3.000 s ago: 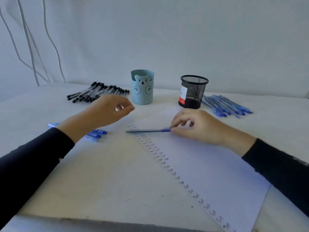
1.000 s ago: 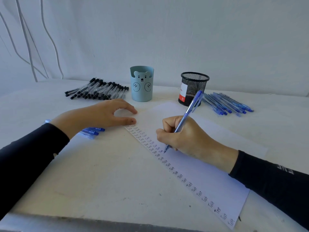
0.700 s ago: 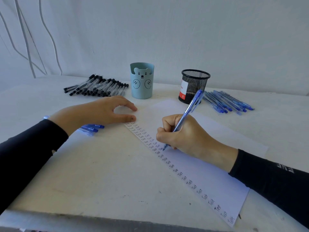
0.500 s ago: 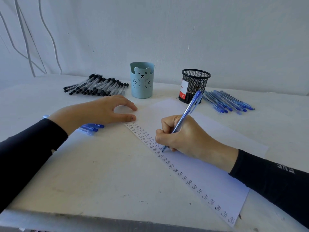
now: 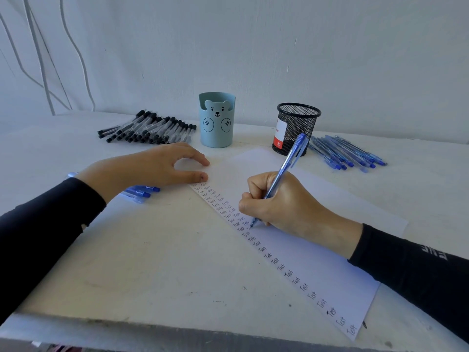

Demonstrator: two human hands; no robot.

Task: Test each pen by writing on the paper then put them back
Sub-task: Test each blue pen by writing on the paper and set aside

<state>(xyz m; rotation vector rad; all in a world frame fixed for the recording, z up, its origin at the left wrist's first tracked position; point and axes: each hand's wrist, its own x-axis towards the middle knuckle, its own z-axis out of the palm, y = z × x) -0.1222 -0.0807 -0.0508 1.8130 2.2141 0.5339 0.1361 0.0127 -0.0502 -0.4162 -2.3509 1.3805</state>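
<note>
Write-test step: right hand (image 5: 284,207) fingers grip the blue pen (image 5: 286,166), tip on the paper (image 5: 317,262) mid-column; left hand (image 5: 149,168) rests loose-fingered at the paper's far-left corner; next, probably: finish word, lift, return pen.

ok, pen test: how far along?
Done: the paper carries one full column of "Test" and part of a second.
In hand: the right hand grips a blue pen, tip at the second column; the left hand rests on its corner.
Remaining: black pens and blue pens lie in piles beside the bear pen cup and mesh pen cup; no pen shows in either. Which are tested cannot be told.
</note>
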